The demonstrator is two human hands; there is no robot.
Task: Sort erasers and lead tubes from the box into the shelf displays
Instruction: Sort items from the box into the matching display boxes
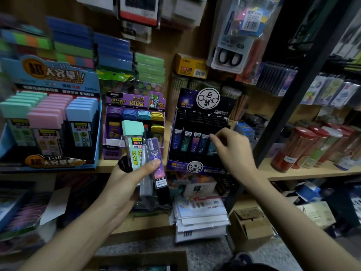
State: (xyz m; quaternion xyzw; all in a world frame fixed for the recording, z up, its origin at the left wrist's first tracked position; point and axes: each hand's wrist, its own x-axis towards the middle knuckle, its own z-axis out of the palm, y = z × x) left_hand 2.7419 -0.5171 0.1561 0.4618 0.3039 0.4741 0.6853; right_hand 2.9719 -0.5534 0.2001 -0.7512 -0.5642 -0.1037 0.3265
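Wooden shelf: bearing three lead-tube displays side by side.

Blue display, far left: mint, pink and blue caps in three columns.

Black constellation display, right of centre: front row of dark tubes, upright.

Purple display, between the two: partly hidden behind the held tubes.

Cardboard box, bottom edge: contents too dark to tell.

Right hand: reached forward, back uppermost, thumb and forefinger drawn together over the teal tube at the right end of the black display's front row. Pinching or merely pressing, impossible to tell.

Left hand: raised before the purple display, thumb clamped across a fan of three tubes.

Mint-capped tube: tallest of the fan, near upright (a match for the mint column far left).

Purple tube: tilted, black end down, under the thumb.

Clear tube: wedged between those two.

Step in hand, by judgement: seating a tube in the constellation row.

Next move: drawing the purple tube, likely of the same series, from the fan without loosening the others, then finding a free slot.
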